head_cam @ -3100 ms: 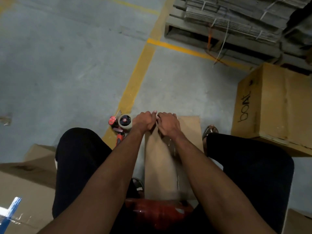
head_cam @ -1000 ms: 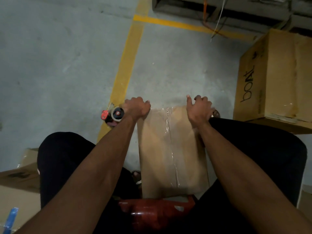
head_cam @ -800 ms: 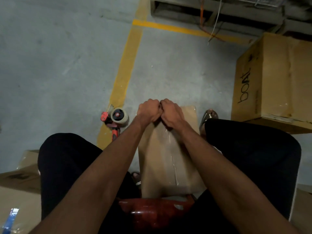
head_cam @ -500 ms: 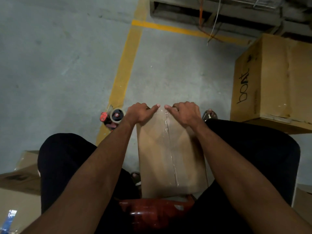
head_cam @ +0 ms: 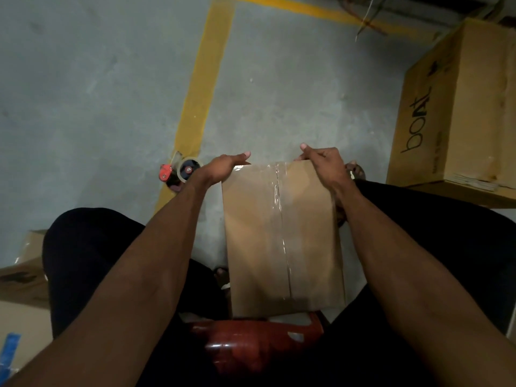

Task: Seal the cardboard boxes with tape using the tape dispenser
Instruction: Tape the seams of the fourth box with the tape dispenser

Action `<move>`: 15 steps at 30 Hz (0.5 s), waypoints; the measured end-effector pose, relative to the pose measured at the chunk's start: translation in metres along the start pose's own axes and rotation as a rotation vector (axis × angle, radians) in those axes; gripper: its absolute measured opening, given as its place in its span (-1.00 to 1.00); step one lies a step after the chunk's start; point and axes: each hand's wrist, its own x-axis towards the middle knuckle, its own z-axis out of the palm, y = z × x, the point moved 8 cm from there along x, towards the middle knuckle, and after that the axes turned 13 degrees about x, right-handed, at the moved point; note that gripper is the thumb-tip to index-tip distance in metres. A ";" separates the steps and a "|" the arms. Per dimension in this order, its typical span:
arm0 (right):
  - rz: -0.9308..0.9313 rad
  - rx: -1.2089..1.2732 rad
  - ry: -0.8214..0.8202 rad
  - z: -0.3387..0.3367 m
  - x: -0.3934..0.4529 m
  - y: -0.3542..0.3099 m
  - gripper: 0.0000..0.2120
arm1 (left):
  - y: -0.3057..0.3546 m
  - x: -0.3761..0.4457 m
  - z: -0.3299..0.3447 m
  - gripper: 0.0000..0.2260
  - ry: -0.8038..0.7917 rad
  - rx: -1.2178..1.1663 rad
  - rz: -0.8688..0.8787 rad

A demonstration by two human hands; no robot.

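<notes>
Head view looks down on a seated person whose left hand [head_cam: 223,169] lies palm-down, fingers loosely stretched, on the far left corner of a plain brown cardboard box [head_cam: 282,236], gripping nothing but pressing there. Across from it, the right hand [head_cam: 325,163] curls over the far right corner of the same box, thumb up, fingers wrapped over the edge. The box stands between the knees on the grey concrete floor [head_cam: 83,93], its near edge just beside a glossy red stool [head_cam: 251,344].

A strip of clear tape [head_cam: 280,219] runs down the centre seam from far edge to near edge, and more tape glints along the far edge under the left hand. So this face looks sealed, I'd say; smoothing the ends seems to be what remains, then other boxes.

Just beyond the left hand, a red-handled tape dispenser [head_cam: 180,171] rests on the floor at a yellow painted line [head_cam: 203,88], untouched. A large printed carton [head_cam: 458,113] crowds the right, and another carton [head_cam: 22,289] sits by the left knee.
</notes>
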 end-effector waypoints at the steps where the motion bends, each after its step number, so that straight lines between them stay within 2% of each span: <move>1: 0.055 0.026 -0.014 -0.001 0.002 0.007 -0.52 | -0.003 0.003 0.002 -0.36 -0.020 -0.011 -0.013; 4: 0.207 0.103 -0.050 -0.001 0.003 0.020 -0.38 | -0.008 0.009 0.007 -0.32 -0.054 -0.125 -0.010; 6: 0.272 0.100 -0.043 -0.001 0.002 0.023 -0.29 | -0.013 0.006 0.005 -0.28 0.019 -0.211 -0.032; 9: 0.259 -0.027 0.165 -0.012 -0.002 0.020 -0.19 | -0.011 -0.017 -0.011 -0.28 0.328 -0.103 -0.099; 11: 0.155 -0.158 0.336 -0.019 -0.017 0.009 -0.22 | -0.009 -0.041 -0.021 -0.26 0.555 0.022 -0.194; 13: 0.044 -0.250 0.383 -0.017 -0.039 0.004 -0.27 | -0.005 -0.063 -0.025 -0.27 0.717 0.056 -0.192; 15: -0.024 -0.341 0.358 -0.015 -0.060 0.014 -0.28 | -0.001 -0.077 -0.016 -0.32 0.780 0.148 -0.124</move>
